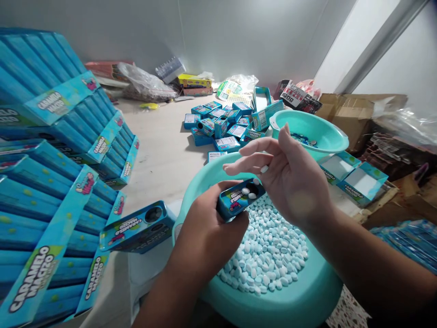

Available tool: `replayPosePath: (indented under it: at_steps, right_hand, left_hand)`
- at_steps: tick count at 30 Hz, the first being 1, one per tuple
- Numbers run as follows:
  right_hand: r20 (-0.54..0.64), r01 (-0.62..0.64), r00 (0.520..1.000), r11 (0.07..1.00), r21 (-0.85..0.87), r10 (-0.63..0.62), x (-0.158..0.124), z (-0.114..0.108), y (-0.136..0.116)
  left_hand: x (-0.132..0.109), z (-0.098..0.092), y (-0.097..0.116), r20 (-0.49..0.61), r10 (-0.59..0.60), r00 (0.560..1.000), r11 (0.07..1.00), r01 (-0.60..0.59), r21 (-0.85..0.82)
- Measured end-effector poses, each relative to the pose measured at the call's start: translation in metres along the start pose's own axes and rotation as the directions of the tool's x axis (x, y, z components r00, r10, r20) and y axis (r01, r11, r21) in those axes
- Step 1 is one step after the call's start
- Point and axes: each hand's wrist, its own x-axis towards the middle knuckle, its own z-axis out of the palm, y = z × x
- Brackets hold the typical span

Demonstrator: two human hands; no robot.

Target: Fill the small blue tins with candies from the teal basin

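Note:
My left hand (205, 232) is closed around a small blue candy tin (232, 202), tilted over a turquoise basin (193, 187). White candies (251, 196) sit in and around the tin's round opening. Just above it, my right hand (295, 189) is tipped with palm partly up and fingers stretched apart. One loose candy (264, 169) shows by its fingers, touching or falling; I cannot tell which. Pale blue and white candies (269, 255) heap inside the basin. Left of my left hand, another blue tin (133, 230) with a round dark hole lies on its side.
Stacked display boxes of blue packs (51, 255) rise along the left. Farther back is a pile of small blue tins (220, 125). A second turquoise basin (327, 123) holds dark blue caps. Display trays (363, 182) and cardboard boxes (358, 107) stand on the right.

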Motion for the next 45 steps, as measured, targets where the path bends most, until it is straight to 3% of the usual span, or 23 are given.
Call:
replayPosePath:
  at_steps: [3,7,11,14,19,22,25,30,35,40,45]
  right_hand:
    - [0.044,0.030,0.999,0.999,0.012,-0.030,0.000,-0.001,0.001]
    - [0.057,0.011,0.998,0.991,-0.132,-0.003,-0.001,-0.001,0.001]
    - [0.089,0.016,0.996,0.968,-0.252,0.007,-0.003,0.000,-0.001]
    - [0.115,0.071,0.993,0.943,-0.324,-0.036,-0.006,0.000,-0.003]
    - [0.222,0.136,0.975,0.768,-0.626,0.008,-0.009,-0.004,-0.006]
    - [0.245,0.236,0.966,0.652,-0.721,-0.079,-0.009,-0.008,-0.006]
    - [0.198,0.260,0.966,0.581,-0.771,-0.168,-0.006,-0.011,-0.003]
    - [0.145,0.210,0.976,0.522,-0.827,-0.162,-0.002,-0.018,0.001]
    - [0.167,0.253,0.963,0.493,-0.832,-0.211,-0.001,-0.020,0.002]
    - [0.164,0.272,0.956,0.530,-0.803,-0.242,-0.006,-0.013,0.002]
    - [0.033,0.248,0.961,0.804,-0.540,-0.274,-0.002,-0.008,0.007]
  left_hand:
    - [-0.001,-0.001,0.002,-0.006,0.010,1.000,1.000,-0.010,0.014]
    - [0.000,0.000,-0.001,-0.034,0.085,0.996,0.995,-0.084,0.045]
    - [0.000,0.001,-0.003,-0.030,-0.008,1.000,1.000,0.008,-0.010]
    - [-0.001,0.001,-0.002,-0.045,-0.004,0.999,1.000,0.003,-0.019]
    - [-0.001,0.000,-0.002,-0.085,0.086,0.993,0.992,-0.094,-0.089]
    - [0.000,0.001,-0.004,-0.108,0.080,0.991,0.990,-0.091,-0.103]
    - [0.000,0.001,-0.005,-0.125,0.073,0.990,0.990,-0.087,-0.111]
    - [0.000,0.002,-0.006,-0.163,0.067,0.984,0.992,-0.083,-0.095]
    - [0.002,0.004,-0.009,-0.173,0.103,0.980,0.989,-0.119,-0.086]
    - [0.003,0.004,-0.012,-0.182,0.121,0.976,0.989,-0.135,-0.066]
    - [0.003,0.002,-0.007,-0.268,0.126,0.955,0.985,-0.154,-0.084]
